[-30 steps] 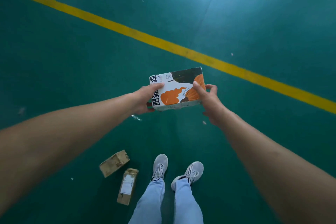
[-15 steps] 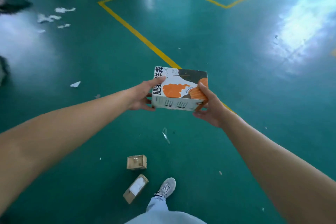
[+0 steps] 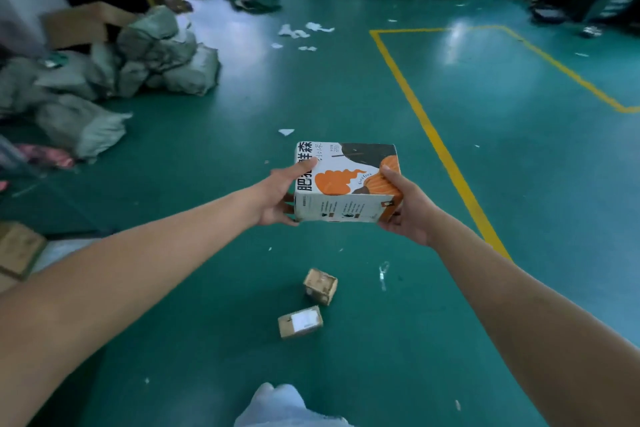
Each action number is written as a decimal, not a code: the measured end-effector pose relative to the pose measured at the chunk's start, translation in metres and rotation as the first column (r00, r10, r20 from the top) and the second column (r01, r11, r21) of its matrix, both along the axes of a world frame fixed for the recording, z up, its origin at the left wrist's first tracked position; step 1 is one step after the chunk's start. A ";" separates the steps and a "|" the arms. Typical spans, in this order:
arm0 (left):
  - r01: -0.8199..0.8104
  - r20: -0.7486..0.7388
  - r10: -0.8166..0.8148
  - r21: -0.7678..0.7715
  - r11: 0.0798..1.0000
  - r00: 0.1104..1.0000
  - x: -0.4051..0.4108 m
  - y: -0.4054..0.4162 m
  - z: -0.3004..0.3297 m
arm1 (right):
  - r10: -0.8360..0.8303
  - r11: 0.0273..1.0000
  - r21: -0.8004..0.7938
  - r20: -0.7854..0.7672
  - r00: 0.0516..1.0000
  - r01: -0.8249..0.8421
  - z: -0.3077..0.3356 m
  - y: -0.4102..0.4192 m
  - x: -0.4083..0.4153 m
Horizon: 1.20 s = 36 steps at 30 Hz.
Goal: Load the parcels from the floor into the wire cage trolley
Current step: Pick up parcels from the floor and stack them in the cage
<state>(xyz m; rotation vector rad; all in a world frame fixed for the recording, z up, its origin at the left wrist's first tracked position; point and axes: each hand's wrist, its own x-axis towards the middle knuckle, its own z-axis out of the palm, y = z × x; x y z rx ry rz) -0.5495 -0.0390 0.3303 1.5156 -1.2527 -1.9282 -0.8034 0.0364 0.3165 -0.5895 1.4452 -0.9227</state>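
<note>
I hold a white printed box (image 3: 346,180) with an orange and black picture out in front of me, above the green floor. My left hand (image 3: 278,198) grips its left end, thumb on top. My right hand (image 3: 403,206) grips its right end, thumb on the orange part. Two small brown cardboard parcels lie on the floor below: one squarish parcel (image 3: 320,286) and one with a white label (image 3: 300,321). No wire cage trolley shows in this view.
A heap of grey-green sacks (image 3: 114,69) fills the left. A yellow floor line (image 3: 433,142) runs past on the right. Cardboard (image 3: 19,248) sits at the left edge. Paper scraps (image 3: 304,31) litter the floor; cluttered goods stand far back.
The view has swung up and round, from bare floor to the warehouse with the sacks. The box stays held in both hands. The two floor parcels now lie further ahead of me.
</note>
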 end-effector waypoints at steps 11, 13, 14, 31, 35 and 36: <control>-0.432 -0.028 0.433 0.026 0.902 0.901 0.262 0.080 -0.017 | 0.434 0.901 0.018 -0.044 0.900 -0.433 -0.006 -0.035 0.252; -0.501 -0.023 0.502 0.034 0.865 0.864 0.325 0.099 -0.019 | 0.521 0.854 0.030 -0.055 0.852 -0.520 -0.007 -0.038 0.318; -0.529 -0.021 0.530 0.041 0.847 0.848 0.353 0.107 -0.021 | 0.557 0.830 0.034 -0.064 0.828 -0.556 -0.007 -0.039 0.347; -0.862 -0.015 0.867 0.102 0.497 0.499 0.730 0.222 -0.028 | 0.882 0.469 0.038 -0.065 0.466 -0.882 -0.011 -0.034 0.788; -0.891 -0.012 0.896 0.097 0.443 0.444 0.779 0.231 -0.031 | 0.915 0.402 0.056 -0.063 0.399 -0.914 -0.015 -0.042 0.851; -0.897 -0.013 0.901 0.093 0.432 0.433 0.790 0.231 -0.033 | 0.921 0.388 0.057 -0.064 0.385 -0.920 -0.016 -0.045 0.866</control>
